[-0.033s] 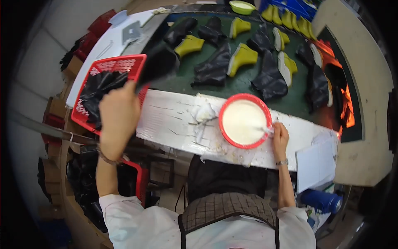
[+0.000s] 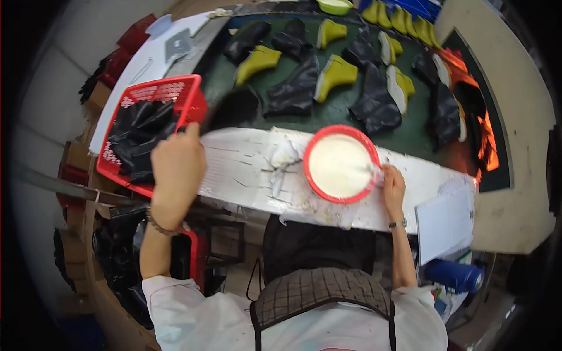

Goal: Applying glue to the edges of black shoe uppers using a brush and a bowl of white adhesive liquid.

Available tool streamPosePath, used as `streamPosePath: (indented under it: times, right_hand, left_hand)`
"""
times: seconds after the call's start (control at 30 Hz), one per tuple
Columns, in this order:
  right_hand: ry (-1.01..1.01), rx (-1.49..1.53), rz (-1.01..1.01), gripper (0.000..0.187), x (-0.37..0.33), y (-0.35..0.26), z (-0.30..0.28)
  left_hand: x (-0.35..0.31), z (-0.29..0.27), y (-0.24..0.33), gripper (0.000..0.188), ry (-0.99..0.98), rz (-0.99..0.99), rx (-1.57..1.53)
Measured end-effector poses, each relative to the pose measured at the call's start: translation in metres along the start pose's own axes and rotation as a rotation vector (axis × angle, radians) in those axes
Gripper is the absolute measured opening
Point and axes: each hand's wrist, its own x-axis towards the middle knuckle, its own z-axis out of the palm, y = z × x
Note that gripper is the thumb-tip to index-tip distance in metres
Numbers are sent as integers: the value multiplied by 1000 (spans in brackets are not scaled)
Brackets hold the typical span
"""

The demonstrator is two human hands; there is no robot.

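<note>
- Head view, left hand [image 2: 178,167]: its fingers were closed on one end of a black piece [image 2: 237,108], which looked blurred.
- This piece was just to the right of the red basket [image 2: 190,105]; whether it touched the green mat [image 2: 328,117], I could not tell.
- Right hand [image 2: 393,184] was clamped on a white tool [image 2: 374,168], and its far end, also blurred, was at the white liquid [image 2: 336,167].
- This liquid was in the red bowl [image 2: 308,167], which stood on the white board [image 2: 234,181], with a white rag [image 2: 284,155] near it.
- Inside the basket lay a dark heap [image 2: 143,134].
- On the mat, black shafts [image 2: 293,93] and yellow boots [image 2: 336,76] were spread.
- Beyond the right hand was a blue bottle [image 2: 453,275].
</note>
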Motion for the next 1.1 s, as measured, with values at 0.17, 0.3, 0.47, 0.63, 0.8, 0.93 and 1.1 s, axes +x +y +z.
streamPosePath:
  times: [0.17, 0.3, 0.47, 0.63, 0.8, 0.93, 1.1]
  right_hand:
    - [-121, -391, -97, 20, 13, -73, -27]
    - [-172, -510, -116, 19, 11, -79, -42]
    - [-181, -678, -227, 15, 3, -95, -56]
    - [-209, -740, -193, 12, -17, -116, -57]
    - [-308, -528, -91, 16, -25, -118, -49]
    - [-158, -375, -23, 15, -18, -114, -49]
    - [-123, -249, 12, 13, -17, -77, -54]
  left_hand:
    - [-26, 103, 43, 31, -234, 88, -345]
    - [-19, 141, 55, 50, -290, 199, -288]
    - [-30, 141, 68, 65, -432, 31, -361]
    - [-54, 168, 75, 65, -412, -132, -337]
    - [-52, 164, 68, 66, -456, -79, -376]
    - [-46, 182, 38, 48, -416, -66, -637]
    - [-28, 136, 28, 41, -342, -45, -778]
